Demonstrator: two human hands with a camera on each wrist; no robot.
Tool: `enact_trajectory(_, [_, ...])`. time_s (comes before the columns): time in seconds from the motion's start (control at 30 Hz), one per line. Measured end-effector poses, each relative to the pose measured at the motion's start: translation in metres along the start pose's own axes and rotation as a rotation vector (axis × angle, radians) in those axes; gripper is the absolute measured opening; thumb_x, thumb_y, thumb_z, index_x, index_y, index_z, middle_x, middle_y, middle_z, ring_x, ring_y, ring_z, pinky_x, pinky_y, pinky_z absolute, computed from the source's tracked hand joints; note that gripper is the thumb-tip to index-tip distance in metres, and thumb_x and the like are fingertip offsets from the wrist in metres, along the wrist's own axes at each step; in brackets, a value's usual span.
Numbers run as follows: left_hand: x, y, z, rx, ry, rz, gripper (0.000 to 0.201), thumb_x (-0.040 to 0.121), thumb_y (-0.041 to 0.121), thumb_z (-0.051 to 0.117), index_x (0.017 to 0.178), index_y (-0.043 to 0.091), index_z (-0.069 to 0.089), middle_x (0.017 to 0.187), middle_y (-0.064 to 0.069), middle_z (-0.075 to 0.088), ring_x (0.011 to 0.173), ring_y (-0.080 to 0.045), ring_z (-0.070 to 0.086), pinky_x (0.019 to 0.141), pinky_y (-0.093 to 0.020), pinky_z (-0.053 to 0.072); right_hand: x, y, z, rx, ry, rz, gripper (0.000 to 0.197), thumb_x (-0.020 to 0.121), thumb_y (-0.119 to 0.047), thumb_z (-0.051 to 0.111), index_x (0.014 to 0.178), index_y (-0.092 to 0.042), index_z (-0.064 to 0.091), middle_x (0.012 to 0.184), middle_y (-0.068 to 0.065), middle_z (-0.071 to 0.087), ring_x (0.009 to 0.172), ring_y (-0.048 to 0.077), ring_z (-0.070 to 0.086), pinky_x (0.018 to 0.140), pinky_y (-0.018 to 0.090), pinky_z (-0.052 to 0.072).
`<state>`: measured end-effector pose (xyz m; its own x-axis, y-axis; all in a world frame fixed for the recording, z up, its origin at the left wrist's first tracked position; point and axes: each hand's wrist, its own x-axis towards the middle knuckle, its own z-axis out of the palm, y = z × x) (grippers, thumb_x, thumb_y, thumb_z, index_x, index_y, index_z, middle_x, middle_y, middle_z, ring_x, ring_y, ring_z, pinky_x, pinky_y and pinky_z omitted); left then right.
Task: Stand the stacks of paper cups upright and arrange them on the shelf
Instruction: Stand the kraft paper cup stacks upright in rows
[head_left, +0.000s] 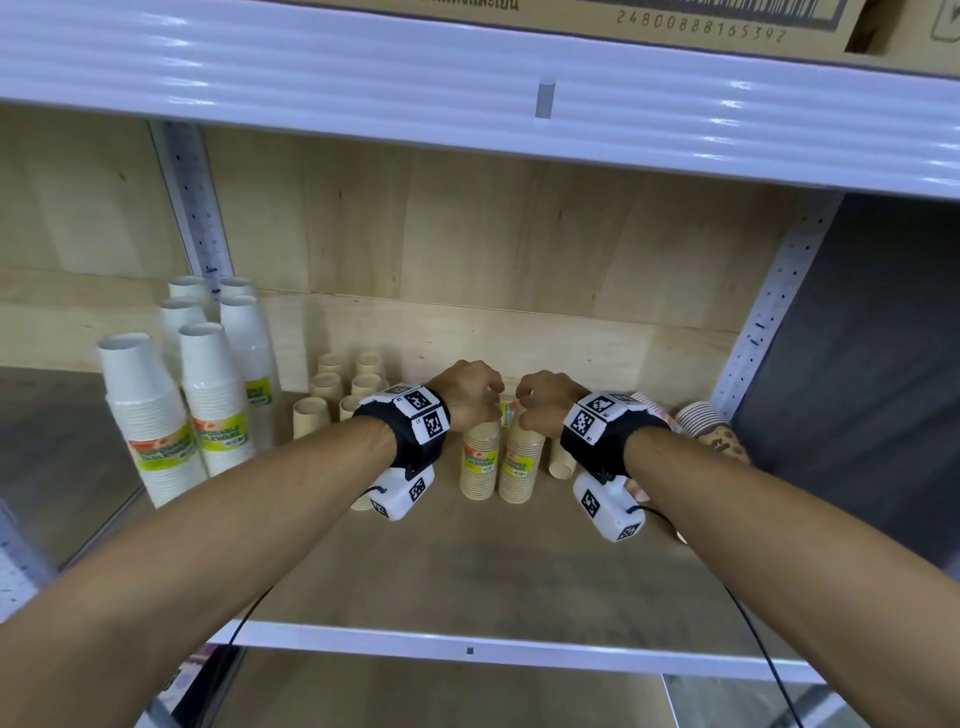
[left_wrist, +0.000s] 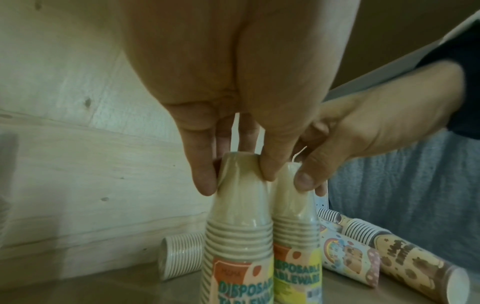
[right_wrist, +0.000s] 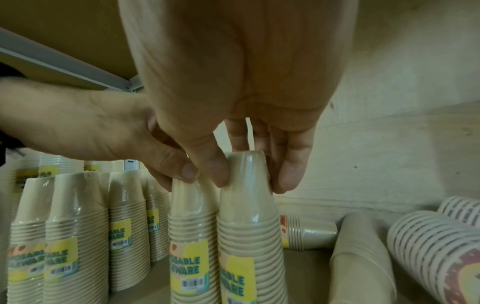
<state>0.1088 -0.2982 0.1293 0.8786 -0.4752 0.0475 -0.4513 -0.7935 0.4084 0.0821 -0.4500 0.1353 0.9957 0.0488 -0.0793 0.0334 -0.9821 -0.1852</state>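
Two wrapped stacks of beige paper cups stand upright side by side in the middle of the wooden shelf (head_left: 467, 571). My left hand (head_left: 470, 395) pinches the top of the left stack (head_left: 480, 467) between thumb and fingers. In the left wrist view that hand (left_wrist: 237, 181) grips the stack's top cup (left_wrist: 239, 205). My right hand (head_left: 545, 400) holds the top of the right stack (head_left: 521, 467). The right wrist view has my right hand (right_wrist: 252, 183) round its stack (right_wrist: 249, 226), and the left-hand stack (right_wrist: 193, 216) touching it.
Tall white cup stacks (head_left: 140, 410) stand at the left, with shorter beige stacks (head_left: 327, 395) upright beside them. Patterned stacks (head_left: 711, 426) and a beige stack (head_left: 561, 462) lie on their sides at the right. The upper shelf edge (head_left: 467, 93) hangs overhead.
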Motion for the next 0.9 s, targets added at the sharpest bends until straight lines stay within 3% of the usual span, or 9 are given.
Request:
enact_trajectory(0.1, [0.0, 0.0, 0.001, -0.008, -0.008, 0.003, 0.051, 0.091, 0.026, 0.064, 0.139, 0.011, 0.053, 0.134, -0.006, 0.059, 0.12, -0.022, 0.056, 0.085, -0.022, 0.04, -0.001, 0.001, 0.0, 0.026, 0.027, 0.006, 0.042, 0.088, -0.022, 0.061, 0.127, -0.009, 0.053, 0.124, 0.009, 0.058, 0.106, 0.027, 0.06, 0.073, 0.029, 0.043])
enact_trajectory(0.17, [0.001, 0.0, 0.001, -0.006, -0.021, 0.004, 0.05, 0.091, 0.023, 0.063, 0.139, 0.011, 0.053, 0.134, -0.006, 0.059, 0.119, -0.022, 0.057, 0.086, -0.023, 0.041, -0.001, 0.001, 0.0, 0.048, 0.06, 0.045, 0.044, 0.086, -0.028, 0.064, 0.124, -0.009, 0.055, 0.118, 0.008, 0.059, 0.101, 0.026, 0.061, 0.068, 0.026, 0.042])
enact_trajectory(0.3, [0.003, -0.001, 0.0, 0.013, -0.012, 0.012, 0.045, 0.092, 0.023, 0.063, 0.135, 0.01, 0.057, 0.132, -0.008, 0.061, 0.117, -0.023, 0.059, 0.093, -0.026, 0.047, 0.003, -0.003, 0.001, 0.004, 0.056, 0.05, 0.03, 0.085, -0.02, 0.063, 0.109, -0.002, 0.068, 0.098, 0.011, 0.066, 0.079, 0.022, 0.057, 0.055, 0.022, 0.037])
enact_trajectory(0.4, [0.005, -0.001, 0.0, 0.005, -0.013, 0.008, 0.045, 0.091, 0.024, 0.066, 0.133, 0.009, 0.059, 0.128, -0.008, 0.064, 0.113, -0.023, 0.061, 0.092, -0.028, 0.049, 0.002, -0.007, 0.0, -0.026, 0.017, -0.009, 0.03, 0.085, -0.014, 0.06, 0.112, -0.003, 0.067, 0.112, 0.015, 0.067, 0.09, 0.025, 0.064, 0.06, 0.023, 0.041])
enact_trajectory(0.57, [0.009, -0.001, -0.002, 0.017, -0.015, -0.006, 0.048, 0.089, 0.028, 0.066, 0.133, 0.014, 0.058, 0.134, -0.007, 0.059, 0.117, -0.023, 0.058, 0.085, -0.025, 0.043, -0.002, -0.005, -0.004, 0.033, 0.047, 0.008, 0.041, 0.087, -0.022, 0.063, 0.126, -0.01, 0.058, 0.124, 0.009, 0.058, 0.109, 0.026, 0.06, 0.073, 0.026, 0.044])
enact_trajectory(0.63, [0.009, 0.0, -0.004, 0.018, -0.024, -0.015, 0.046, 0.088, 0.027, 0.065, 0.133, 0.016, 0.059, 0.135, -0.006, 0.057, 0.118, -0.023, 0.057, 0.085, -0.025, 0.044, -0.001, -0.006, -0.005, 0.052, 0.051, 0.04, 0.034, 0.085, -0.021, 0.065, 0.115, -0.006, 0.062, 0.112, 0.009, 0.061, 0.102, 0.025, 0.062, 0.063, 0.023, 0.042])
enact_trajectory(0.7, [0.01, 0.002, -0.007, 0.028, -0.045, -0.01, 0.043, 0.089, 0.023, 0.064, 0.131, 0.016, 0.06, 0.133, -0.006, 0.058, 0.116, -0.022, 0.058, 0.086, -0.027, 0.047, 0.001, -0.008, -0.006, 0.067, 0.044, 0.063, 0.012, 0.083, -0.015, 0.064, 0.089, -0.005, 0.063, 0.083, 0.008, 0.059, 0.079, 0.022, 0.06, 0.048, 0.02, 0.032])
enact_trajectory(0.77, [0.011, 0.004, -0.009, 0.04, -0.065, 0.001, 0.04, 0.089, 0.02, 0.064, 0.129, 0.014, 0.063, 0.13, -0.007, 0.061, 0.113, -0.022, 0.06, 0.087, -0.028, 0.05, 0.002, -0.01, -0.006, 0.076, 0.037, 0.077, 0.01, 0.082, -0.012, 0.062, 0.08, -0.003, 0.063, 0.072, 0.008, 0.056, 0.066, 0.019, 0.054, 0.045, 0.019, 0.028])
enact_trajectory(0.9, [0.011, 0.008, -0.011, 0.064, -0.089, 0.007, 0.037, 0.087, 0.017, 0.067, 0.124, 0.013, 0.066, 0.123, -0.007, 0.063, 0.106, -0.022, 0.061, 0.083, -0.028, 0.052, 0.001, -0.01, -0.006, 0.092, 0.038, 0.05, 0.026, 0.082, -0.013, 0.063, 0.103, 0.001, 0.07, 0.097, 0.015, 0.07, 0.081, 0.024, 0.064, 0.048, 0.018, 0.033])
